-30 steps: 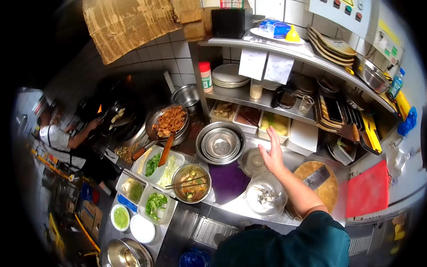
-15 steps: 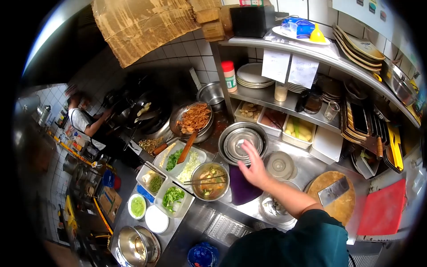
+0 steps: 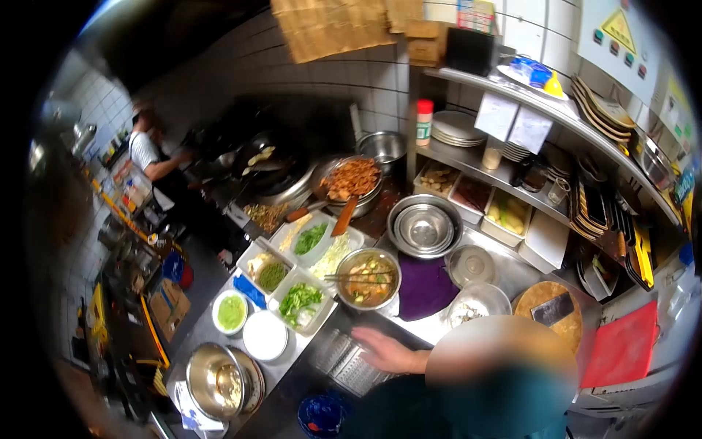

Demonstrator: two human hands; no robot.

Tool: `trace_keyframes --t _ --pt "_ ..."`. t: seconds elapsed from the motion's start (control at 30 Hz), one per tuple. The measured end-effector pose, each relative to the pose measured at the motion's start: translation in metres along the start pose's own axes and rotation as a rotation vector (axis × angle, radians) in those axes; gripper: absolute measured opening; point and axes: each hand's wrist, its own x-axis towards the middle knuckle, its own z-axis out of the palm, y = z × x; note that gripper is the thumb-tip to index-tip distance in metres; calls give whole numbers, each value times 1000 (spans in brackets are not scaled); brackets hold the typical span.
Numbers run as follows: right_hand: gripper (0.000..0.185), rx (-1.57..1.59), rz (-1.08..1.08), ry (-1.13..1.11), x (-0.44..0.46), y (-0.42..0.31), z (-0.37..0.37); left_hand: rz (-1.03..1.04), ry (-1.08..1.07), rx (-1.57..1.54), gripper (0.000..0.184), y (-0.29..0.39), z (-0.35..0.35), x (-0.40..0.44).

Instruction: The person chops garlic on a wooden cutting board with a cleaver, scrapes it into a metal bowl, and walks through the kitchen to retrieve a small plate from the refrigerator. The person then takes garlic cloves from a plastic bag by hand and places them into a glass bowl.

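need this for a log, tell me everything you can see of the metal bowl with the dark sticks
The bowl is round, open and shiny, apparently stainless steel. It stands upright, holding a brownish mix with green and orange pieces. Two thin dark sticks, probably chopsticks, lie across it and overhang its left rim. It sits between a tub of cut greens and a purple sheet; the right hand is apart from it.

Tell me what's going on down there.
The person's right hand, open and seemingly empty, is over the perforated metal grate; whether it touches is unclear. The left hand is out of view. Just beyond, chopsticks lie across a steel bowl of food, near chopped greens. A cleaver lies on the round board. Another person stands near the wok.
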Motion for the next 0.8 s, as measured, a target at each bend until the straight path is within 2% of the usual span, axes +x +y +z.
trace_keyframes --t 0.07,0.1,0.2,0.23,0.3,0.4,0.63,0.8 --pt "59 28 -32 -94 -1 -13 29 -46 42 -67 7 -32 -10 -22" --pt "57 50 36 -159 1 -25 37 -79 76 -114 7 -46 -15 -37" --pt "48 -16 -97 -145 9 -34 74 -222 165 -344 5 -79 -29 -89" --pt "47 -9 -52 -151 12 -39 85 -448 146 -555 14 -137 -2 -70" --pt "45 19 -1 -165 18 -49 105 -84 197 -237 18 -155 -7 -76" --pt "44 78 22 -183 24 -52 136 -25 237 -249 18 -183 2 -99" --pt "39 354 235 -202 85 -55 187 -263 171 -308 17 -213 26 -138" --pt "41 534 331 -192 176 -42 221 -109 286 -167 18 -238 54 -152"
